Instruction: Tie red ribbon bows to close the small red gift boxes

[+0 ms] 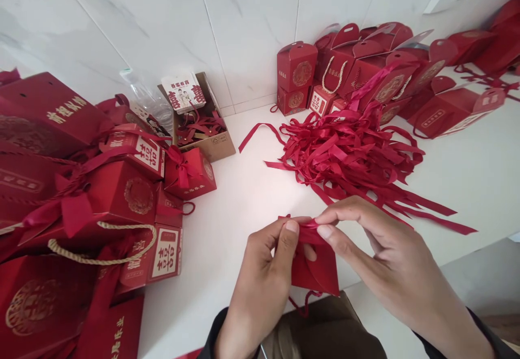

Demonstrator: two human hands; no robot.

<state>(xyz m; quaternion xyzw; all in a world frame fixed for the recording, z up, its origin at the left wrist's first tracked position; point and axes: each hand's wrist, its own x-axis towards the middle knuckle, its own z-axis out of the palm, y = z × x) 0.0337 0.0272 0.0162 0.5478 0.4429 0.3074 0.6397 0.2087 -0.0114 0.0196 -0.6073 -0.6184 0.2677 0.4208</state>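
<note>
Low in the middle of the head view, a small red gift box (314,272) sits at the table's near edge, with a dark red cord hanging from it. My left hand (268,278) is at its left side, thumb and forefinger pinching red ribbon (309,229) at the box top. From the right, my right hand (377,256) pinches the same ribbon between thumb and forefinger, close to the left fingertips. Part of the box is hidden behind my fingers. Just beyond my hands lies a large heap of red ribbons (345,150).
Finished-looking red boxes (122,194) with bows and rope handles are stacked on the left. A cardboard box (221,137) holding red pieces and a printed card stands near the wall. More red boxes (298,69) line the back right. The white table (252,185) ends at the right front.
</note>
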